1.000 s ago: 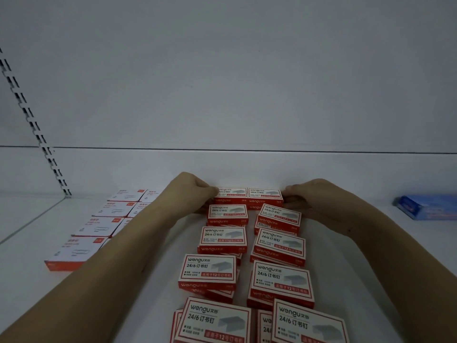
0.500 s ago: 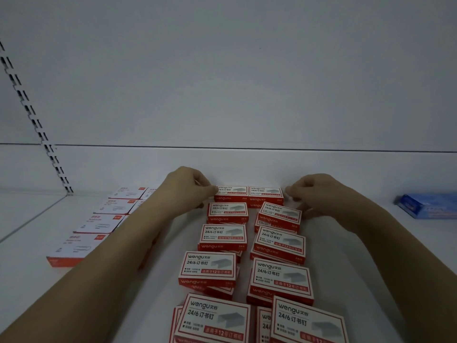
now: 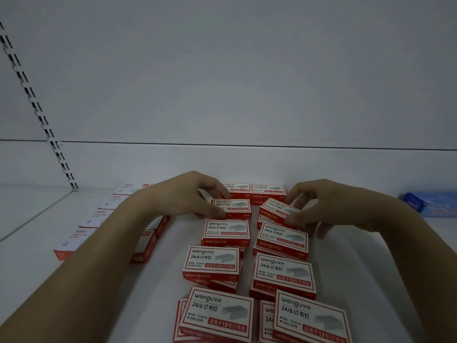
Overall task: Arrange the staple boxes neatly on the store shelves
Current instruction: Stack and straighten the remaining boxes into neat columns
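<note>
left hand (image 3: pixel 195 194) pinches staple box (image 3: pixel 231 208), 2nd from back in left column | right hand (image 3: pixel 324 206) grips tilted staple box (image 3: pixel 278 210) in right column | 2 columns of red-white boxes on white shelf (image 3: pixel 371 256) | blue box (image 3: pixel 430 204) far right

Dim, flat, bluish-grey light covers the shelf (image 3: pixel 371 268), with only soft shadows under the forearms. Wide-angle distortion bends the left upright (image 3: pixel 37 107); far boxes look soft.
</note>
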Motion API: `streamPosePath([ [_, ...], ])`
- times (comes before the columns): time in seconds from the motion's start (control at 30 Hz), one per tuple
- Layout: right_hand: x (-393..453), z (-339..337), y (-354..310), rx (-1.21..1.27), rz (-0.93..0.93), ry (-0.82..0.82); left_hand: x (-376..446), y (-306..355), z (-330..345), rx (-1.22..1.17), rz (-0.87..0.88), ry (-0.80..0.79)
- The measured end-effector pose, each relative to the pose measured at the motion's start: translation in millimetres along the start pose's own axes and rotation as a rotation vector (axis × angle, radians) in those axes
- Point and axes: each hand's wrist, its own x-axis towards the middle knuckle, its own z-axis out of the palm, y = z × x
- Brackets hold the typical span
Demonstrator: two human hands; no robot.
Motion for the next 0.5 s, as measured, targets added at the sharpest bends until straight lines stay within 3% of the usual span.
streamPosePath([
  [0.3,9,2,9,-0.066,-0.126,-0.028,0,-7,0,0.116,0.075,-0.005],
  [0.5,15,7,8,-0.195,-0.177,0.078,5,-6,6,0.194,0.075,0.088],
])
